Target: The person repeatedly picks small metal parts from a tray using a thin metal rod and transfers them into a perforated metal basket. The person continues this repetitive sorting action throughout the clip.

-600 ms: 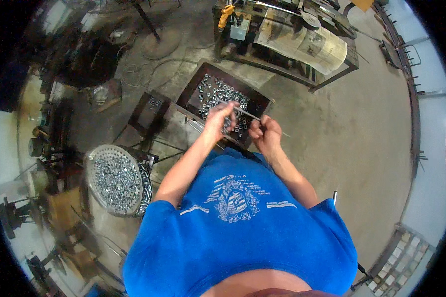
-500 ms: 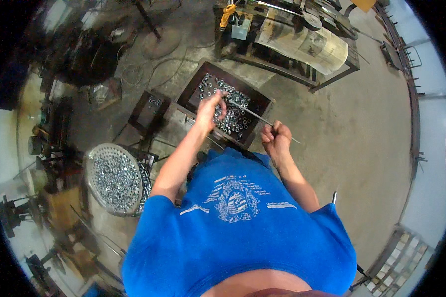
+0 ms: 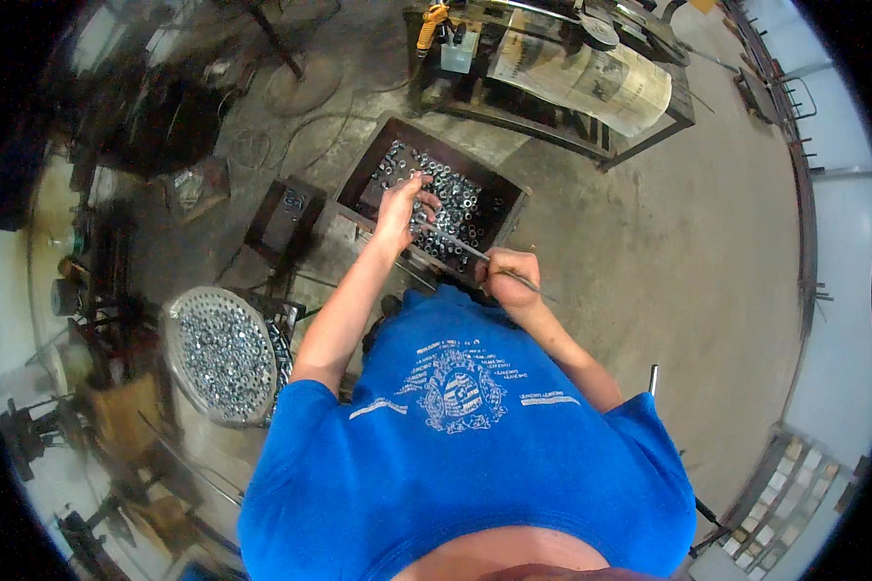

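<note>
A thin metal rod (image 3: 467,248) slants across the near side of a dark metal box (image 3: 363,167) that holds many shiny nuts (image 3: 455,184). My right hand (image 3: 511,277) is closed around the rod outside the box's near right corner, and its tail sticks out past the fist. Over the nuts, my left hand (image 3: 404,208) has its fingers curled, close to the rod's far end. Whatever those fingers may hold is too small to make out.
Left of me stands a round perforated basket (image 3: 172,339) heaped with nuts (image 3: 221,358). A smaller dark tray (image 3: 266,247) with a few small parts sits left of the box. Beyond is a metal workbench (image 3: 606,155) with paper (image 3: 639,97) and an orange-handled air gun (image 3: 431,29).
My right hand has drawn inward and left with the rod, whose far end has dropped nearer to me. My left hand has shifted slightly left, staying over the nuts.
</note>
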Demonstrator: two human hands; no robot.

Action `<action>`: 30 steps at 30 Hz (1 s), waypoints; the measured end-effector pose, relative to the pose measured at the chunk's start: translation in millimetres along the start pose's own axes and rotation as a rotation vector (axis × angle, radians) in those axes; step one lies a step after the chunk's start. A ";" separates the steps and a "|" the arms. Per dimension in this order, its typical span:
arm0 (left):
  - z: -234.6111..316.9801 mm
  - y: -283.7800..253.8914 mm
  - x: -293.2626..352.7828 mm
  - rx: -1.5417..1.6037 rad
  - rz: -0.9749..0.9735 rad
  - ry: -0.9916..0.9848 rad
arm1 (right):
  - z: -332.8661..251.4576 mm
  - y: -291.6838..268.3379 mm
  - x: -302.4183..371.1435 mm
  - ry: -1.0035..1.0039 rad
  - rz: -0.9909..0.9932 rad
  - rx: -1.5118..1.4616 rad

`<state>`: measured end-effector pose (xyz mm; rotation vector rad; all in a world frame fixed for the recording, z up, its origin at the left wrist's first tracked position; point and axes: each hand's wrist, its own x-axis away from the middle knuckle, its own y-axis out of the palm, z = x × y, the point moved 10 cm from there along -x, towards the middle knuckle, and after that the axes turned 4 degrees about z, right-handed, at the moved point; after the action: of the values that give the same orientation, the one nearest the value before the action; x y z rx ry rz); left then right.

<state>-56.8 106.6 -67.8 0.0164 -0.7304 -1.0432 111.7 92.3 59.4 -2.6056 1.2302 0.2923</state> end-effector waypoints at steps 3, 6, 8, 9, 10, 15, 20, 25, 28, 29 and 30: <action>0.9 1.6 8.6 0.005 0.040 0.014 | -17.3 8.7 -2.4 -0.069 -0.071 0.107; -2.9 -2.9 7.5 0.034 0.066 0.034 | -22.5 11.7 -1.8 -0.054 -0.120 0.145; -1.9 -4.4 7.7 0.036 0.070 0.049 | -23.0 14.7 -0.5 -0.051 -0.162 0.153; -1.9 -5.2 8.4 0.037 0.074 0.055 | -23.7 17.5 0.0 -0.058 -0.186 0.154; -2.7 -5.2 8.6 0.032 0.073 0.062 | -24.5 20.2 0.8 -0.065 -0.209 0.155; -8.4 -3.4 6.9 -0.051 0.049 0.079 | -23.8 18.8 -1.2 -0.010 -0.186 0.214; -11.7 1.3 9.2 -0.125 0.020 0.072 | 31.6 -1.8 13.5 0.348 -0.007 -0.110; -5.4 9.0 13.5 -0.091 -0.036 0.034 | 116.7 -9.9 49.3 0.789 0.453 -1.144; -5.5 19.9 19.4 -0.039 -0.129 -0.032 | 131.1 0.1 61.1 0.919 0.571 -1.426; -4.8 19.6 21.7 -0.013 -0.126 -0.030 | 131.9 -1.4 60.6 0.905 0.580 -1.441; -3.7 19.4 26.1 0.012 -0.124 -0.028 | 132.4 -3.2 59.2 0.889 0.589 -1.457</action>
<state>-32.0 95.1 -49.9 0.0581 -0.7681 -1.1591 141.2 91.3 -82.7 -3.5403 2.9868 0.0961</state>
